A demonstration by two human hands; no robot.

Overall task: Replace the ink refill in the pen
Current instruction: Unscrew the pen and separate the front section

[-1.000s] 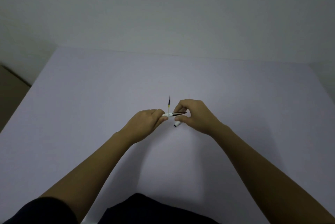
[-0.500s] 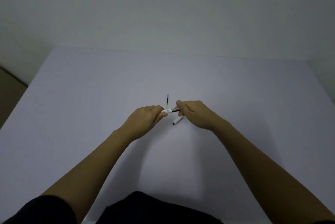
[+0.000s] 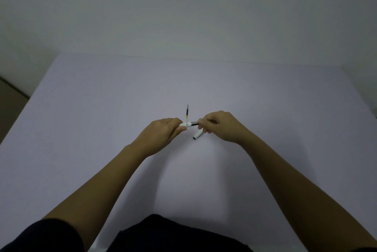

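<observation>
A white plastic pen barrel (image 3: 187, 124) is gripped by closed left hand (image 3: 163, 134) fingers; its dark end is pinched by the right hand (image 3: 221, 126), above the pale surface (image 3: 102, 119).

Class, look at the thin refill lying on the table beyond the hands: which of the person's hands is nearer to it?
Left. The left hand sits just below the refill, its fingertips almost under it. The right hand is off to the refill's right, slightly farther away.

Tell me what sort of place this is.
Probably a plain indoor work table set up for a recording: a bare pale tabletop against a blank white wall, with only a pen barrel, a loose refill and a white cap.
</observation>
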